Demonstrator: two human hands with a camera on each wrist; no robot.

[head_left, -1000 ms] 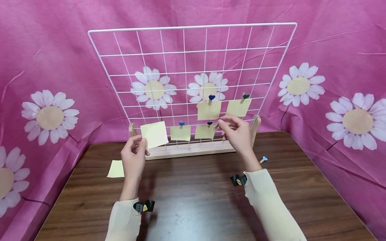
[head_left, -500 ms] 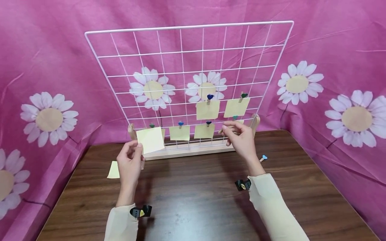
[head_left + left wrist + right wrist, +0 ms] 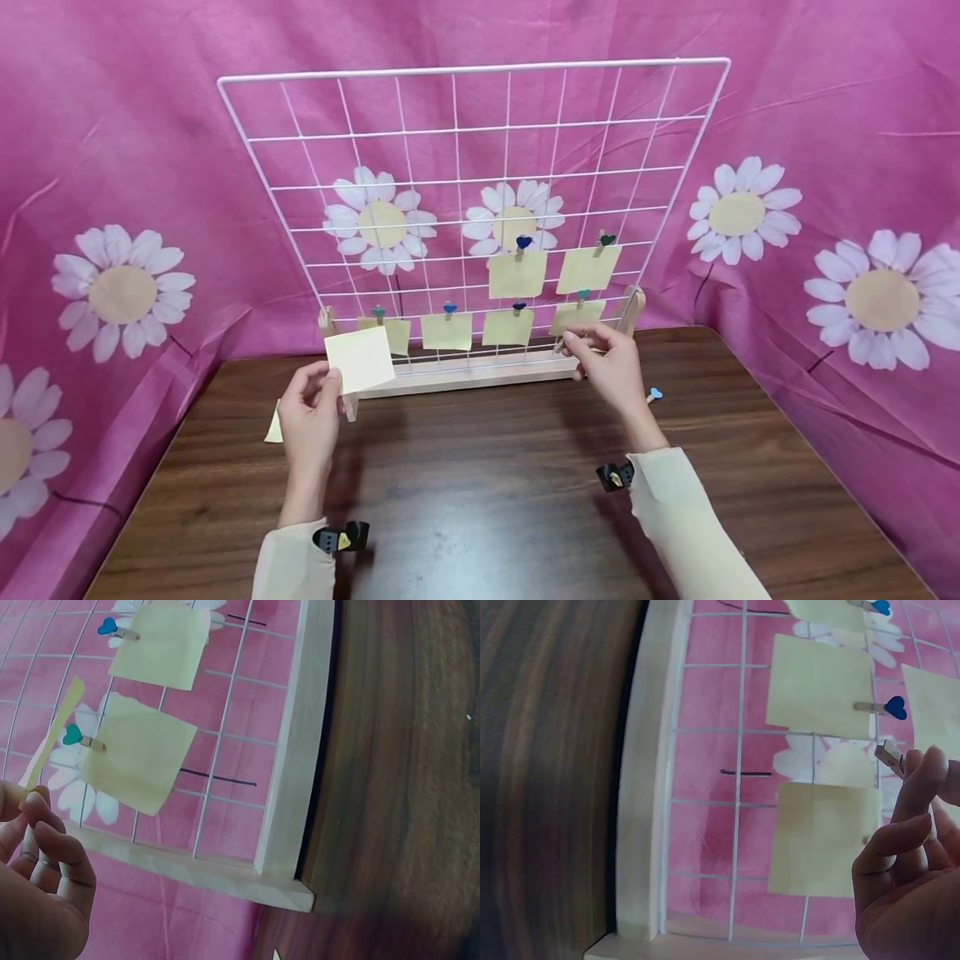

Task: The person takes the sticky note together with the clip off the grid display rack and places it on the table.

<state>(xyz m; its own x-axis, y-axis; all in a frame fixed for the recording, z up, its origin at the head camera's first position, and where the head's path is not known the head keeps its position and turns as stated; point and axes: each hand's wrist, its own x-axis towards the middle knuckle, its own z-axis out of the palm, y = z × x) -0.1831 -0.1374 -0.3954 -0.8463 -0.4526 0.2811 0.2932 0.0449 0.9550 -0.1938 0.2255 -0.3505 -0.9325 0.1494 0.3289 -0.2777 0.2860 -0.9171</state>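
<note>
My left hand (image 3: pixel 309 417) pinches a pale yellow sticky note (image 3: pixel 360 360) by its lower left corner, in front of the grid's lower left part. The left wrist view has that note nearly edge-on. My right hand (image 3: pixel 611 362) holds a small wooden clothespin (image 3: pixel 889 756) between thumb and fingers, near the grid's lower right; its back end is hidden by the fingers. Several yellow notes hang on the white wire grid (image 3: pixel 474 70), each under a heart-topped clothespin. Four of them form the bottom row, including one with a green heart clip (image 3: pixel 73 735); two hang above, on the right.
A wooden base (image 3: pixel 465 382) holds the grid upright at the back of the brown table (image 3: pixel 465 500). A light blue heart clothespin (image 3: pixel 655 394) lies right of my right wrist. Another yellow note (image 3: pixel 273 425) lies left, partly behind my left hand. Pink flowered cloth (image 3: pixel 480 29) surrounds the table.
My left hand with its note has moved left and toward me, uncovering the bottom-left hanging note. My right hand with the clothespin has drawn down and right, uncovering the bottom-right note.
</note>
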